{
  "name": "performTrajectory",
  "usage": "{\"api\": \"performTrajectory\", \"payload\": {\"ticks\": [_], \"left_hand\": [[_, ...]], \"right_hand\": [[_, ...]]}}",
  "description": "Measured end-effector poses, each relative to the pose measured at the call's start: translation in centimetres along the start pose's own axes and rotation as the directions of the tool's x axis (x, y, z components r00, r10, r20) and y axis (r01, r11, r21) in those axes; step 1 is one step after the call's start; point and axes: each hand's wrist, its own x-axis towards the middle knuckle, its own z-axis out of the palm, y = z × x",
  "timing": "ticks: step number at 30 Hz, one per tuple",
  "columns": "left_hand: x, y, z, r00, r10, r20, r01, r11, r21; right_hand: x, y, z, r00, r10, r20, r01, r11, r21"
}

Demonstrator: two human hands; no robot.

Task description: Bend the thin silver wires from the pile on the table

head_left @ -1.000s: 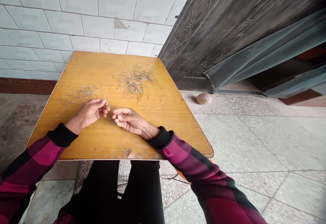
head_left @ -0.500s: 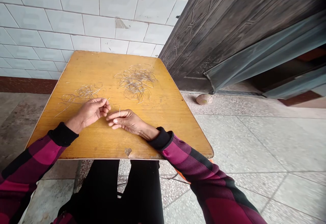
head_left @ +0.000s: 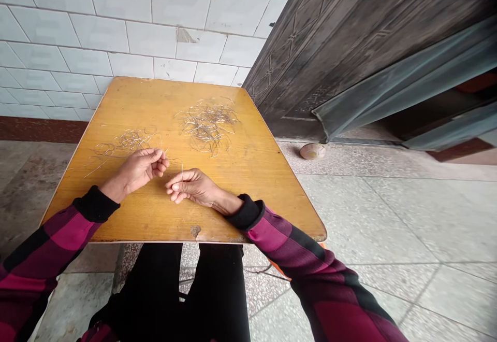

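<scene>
Fingertips pinched, my left hand (head_left: 143, 170) holds a thin wire over the near left part of the wooden table (head_left: 248, 186). The wire (head_left: 182, 168) bends across from there to my right hand (head_left: 191, 185), whose thumb and fingers are closed on its other part. The two hands are a short gap apart. Just beyond my left hand lies a loose tangle of thin wires (head_left: 134, 139). A larger heap of thin, bent wires (head_left: 209, 124) sits farther back, right of the table's middle.
A white tiled wall (head_left: 116, 31) stands at the table's far edge. To the right are a dark carved wooden door (head_left: 295, 62), a grey-green curtain (head_left: 388, 88) and a roundish stone-like object (head_left: 312, 151) on the floor. My legs (head_left: 163, 290) are under the near edge.
My right hand has drawn slightly nearer to me and its thumb and fingers have closed together on the wire. My left hand stays almost still.
</scene>
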Motion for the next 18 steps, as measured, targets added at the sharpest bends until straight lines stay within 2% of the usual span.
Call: {"api": "performTrajectory", "payload": {"ticks": [7,11,16,18], "left_hand": [[-0.1,-0.1,0.2,1.0,-0.024,0.012,0.024,1.0,-0.017],[-0.2,0.0,0.5,0.999,-0.049,-0.001,0.049,0.999,-0.001],[-0.1,0.2,0.2,0.999,0.04,0.004,-0.04,0.997,0.064],[-0.1,0.3,0.0,0.997,0.082,-0.008,-0.081,0.992,0.094]], "right_hand": [[-0.2,-0.1,0.1,0.995,0.057,0.077,-0.054,0.998,-0.038],[0.0,-0.1,-0.2,0.995,0.063,0.077,-0.059,0.996,-0.063],[-0.3,-1.5,-1.4,0.995,0.094,0.04,-0.087,0.985,-0.15],[-0.6,-2.2,-1.9,0.998,0.065,-0.005,-0.065,0.99,-0.125]]}}
